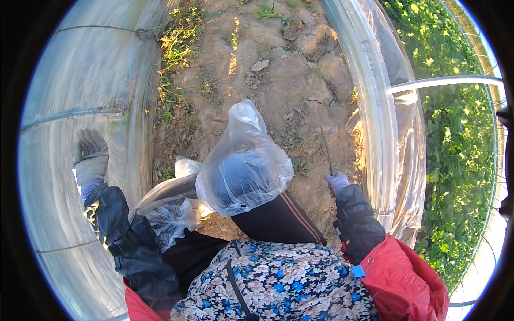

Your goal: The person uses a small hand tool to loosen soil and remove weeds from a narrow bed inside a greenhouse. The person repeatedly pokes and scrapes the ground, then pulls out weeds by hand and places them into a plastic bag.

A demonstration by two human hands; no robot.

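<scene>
My left hand (pixel 91 156), in a grey-palmed work glove, is raised on the left before a sheet of greenhouse plastic film (pixel 76 208). Its fingers are extended and slightly curled, with nothing visible in them; whether it touches the film I cannot tell. On the right, my right hand (pixel 338 181), in a pale purple glove, grips a thin, long tool (pixel 326 149), possibly a knife. The tool points forward above bare soil (pixel 299 100). Clear plastic bags cover my lower legs: one bag (pixel 245 168) is in the middle, another (pixel 172 216) is to its left.
Weeds (pixel 176 52) grow along the foot of the left film. A second plastic-film wall (pixel 379 120) borders the path on the right, with a pale pipe (pixel 445 82) joining it. Leafy green plants (pixel 453 152) stand beyond. Clods and a flat stone (pixel 260 65) lie ahead.
</scene>
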